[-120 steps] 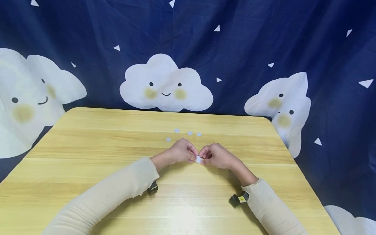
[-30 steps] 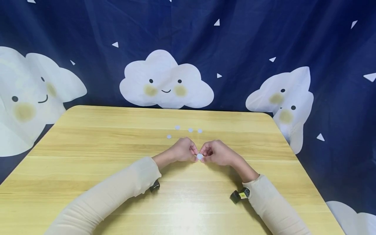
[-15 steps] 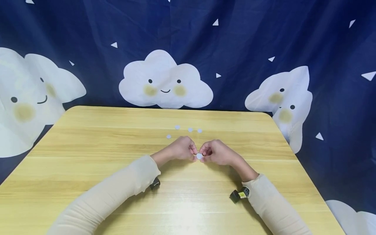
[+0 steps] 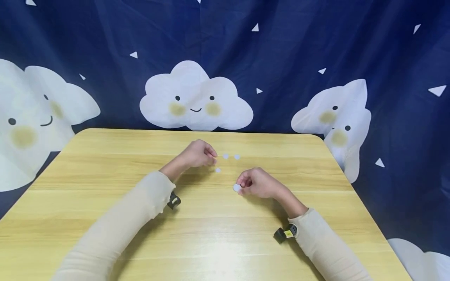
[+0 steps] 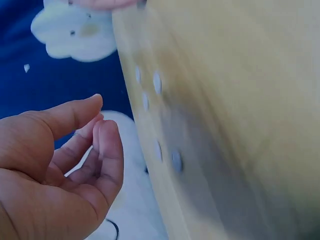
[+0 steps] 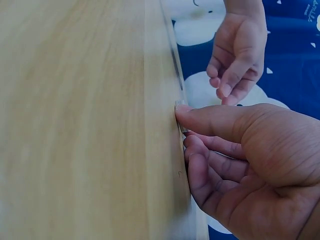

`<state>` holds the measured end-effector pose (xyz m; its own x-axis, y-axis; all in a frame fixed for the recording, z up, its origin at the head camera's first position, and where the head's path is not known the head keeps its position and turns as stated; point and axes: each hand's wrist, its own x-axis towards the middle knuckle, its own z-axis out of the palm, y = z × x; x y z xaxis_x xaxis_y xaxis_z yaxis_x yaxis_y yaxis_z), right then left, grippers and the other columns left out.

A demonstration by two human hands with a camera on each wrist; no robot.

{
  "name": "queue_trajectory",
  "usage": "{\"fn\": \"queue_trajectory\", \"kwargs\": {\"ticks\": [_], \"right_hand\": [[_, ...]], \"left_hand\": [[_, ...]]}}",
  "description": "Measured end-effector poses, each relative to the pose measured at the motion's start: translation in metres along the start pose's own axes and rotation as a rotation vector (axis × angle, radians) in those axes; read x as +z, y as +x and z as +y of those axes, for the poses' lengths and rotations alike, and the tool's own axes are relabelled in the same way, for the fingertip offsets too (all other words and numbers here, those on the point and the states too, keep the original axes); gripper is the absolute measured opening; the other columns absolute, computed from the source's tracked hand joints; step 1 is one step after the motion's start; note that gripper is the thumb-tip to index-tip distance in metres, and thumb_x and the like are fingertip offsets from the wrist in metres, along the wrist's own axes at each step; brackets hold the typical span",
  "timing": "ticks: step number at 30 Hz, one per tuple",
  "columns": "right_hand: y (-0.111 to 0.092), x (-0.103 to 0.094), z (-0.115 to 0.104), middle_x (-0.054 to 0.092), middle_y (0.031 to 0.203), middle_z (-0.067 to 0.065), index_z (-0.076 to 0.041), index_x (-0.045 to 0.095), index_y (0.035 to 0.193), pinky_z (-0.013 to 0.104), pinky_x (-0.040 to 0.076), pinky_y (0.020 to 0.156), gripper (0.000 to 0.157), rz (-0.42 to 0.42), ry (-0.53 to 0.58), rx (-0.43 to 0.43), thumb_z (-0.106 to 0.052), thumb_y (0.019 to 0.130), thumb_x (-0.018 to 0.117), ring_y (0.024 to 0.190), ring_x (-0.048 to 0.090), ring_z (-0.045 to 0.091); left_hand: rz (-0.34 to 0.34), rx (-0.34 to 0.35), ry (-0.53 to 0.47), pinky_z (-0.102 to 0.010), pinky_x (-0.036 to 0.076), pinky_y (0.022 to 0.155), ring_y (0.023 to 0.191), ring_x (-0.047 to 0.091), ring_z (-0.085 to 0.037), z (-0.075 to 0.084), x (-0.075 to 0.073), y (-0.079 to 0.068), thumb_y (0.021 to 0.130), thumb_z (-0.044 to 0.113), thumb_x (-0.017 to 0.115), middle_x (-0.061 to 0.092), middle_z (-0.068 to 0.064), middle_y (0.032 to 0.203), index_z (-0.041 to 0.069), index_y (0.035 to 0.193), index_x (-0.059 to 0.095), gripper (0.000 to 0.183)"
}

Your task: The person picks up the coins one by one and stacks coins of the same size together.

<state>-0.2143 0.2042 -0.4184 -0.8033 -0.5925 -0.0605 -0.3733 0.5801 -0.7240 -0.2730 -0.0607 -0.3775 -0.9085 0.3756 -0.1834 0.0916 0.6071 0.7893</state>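
My right hand (image 4: 261, 183) pinches a small white disc (image 4: 237, 188) by its right edge, between thumb and fingers, low over the table (image 4: 197, 234). In the right wrist view the disc is mostly hidden by the thumb. My left hand (image 4: 200, 153) hovers further back on the left, its fingers loosely bent. Its thumb and fingertips stand apart with nothing between them in the left wrist view. Close by its fingertips lie more white discs: one (image 4: 218, 170) nearer me, and two (image 4: 225, 156) further right. Left wrist view shows several discs (image 5: 157, 82) lying flat; the left hand covers some in the head view.
A dark blue curtain (image 4: 281, 50) printed with smiling clouds hangs behind the table's far edge. Black wrist cameras sit below the left sleeve (image 4: 133, 218) and the right sleeve (image 4: 327, 246).
My left hand has let go of the pinched disc and moved back and left. One more disc now lies on the table near it. The right hand stays in place with its disc.
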Motion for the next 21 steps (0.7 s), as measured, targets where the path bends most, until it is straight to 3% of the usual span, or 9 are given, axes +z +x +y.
{"fn": "queue_trajectory", "kwargs": {"ticks": [9, 17, 21], "right_hand": [[-0.002, 0.000, -0.001, 0.067, 0.081, -0.004, -0.008, 0.073, 0.094, 0.025, 0.054, 0.071, 0.014, -0.002, 0.006, 0.014, -0.006, 0.084, 0.083, 0.077, 0.062, 0.013], [-0.002, 0.000, -0.001, 0.067, 0.081, -0.005, -0.008, 0.073, 0.094, 0.025, 0.054, 0.072, 0.014, -0.001, -0.003, 0.006, -0.006, 0.084, 0.083, 0.076, 0.062, 0.013], [-0.001, 0.000, 0.000, 0.067, 0.081, -0.005, -0.008, 0.073, 0.094, 0.026, 0.054, 0.073, 0.014, -0.001, -0.008, 0.005, -0.006, 0.085, 0.083, 0.077, 0.062, 0.013]], "left_hand": [[0.040, -0.016, 0.085, -0.035, 0.051, 0.089, 0.096, 0.061, -0.022, -0.024, -0.022, 0.021, 0.092, 0.011, 0.073, 0.069, -0.008, 0.102, 0.004, 0.112, 0.072, 0.022], [0.054, -0.042, 0.094, -0.029, 0.052, 0.074, 0.082, 0.061, -0.019, -0.038, -0.019, 0.036, 0.091, 0.010, 0.077, 0.068, -0.008, 0.097, 0.003, 0.109, 0.072, 0.020], [0.059, -0.041, 0.097, -0.029, 0.051, 0.074, 0.083, 0.059, -0.018, -0.043, -0.017, 0.043, 0.090, 0.011, 0.079, 0.068, -0.008, 0.097, 0.004, 0.109, 0.072, 0.022]]}}
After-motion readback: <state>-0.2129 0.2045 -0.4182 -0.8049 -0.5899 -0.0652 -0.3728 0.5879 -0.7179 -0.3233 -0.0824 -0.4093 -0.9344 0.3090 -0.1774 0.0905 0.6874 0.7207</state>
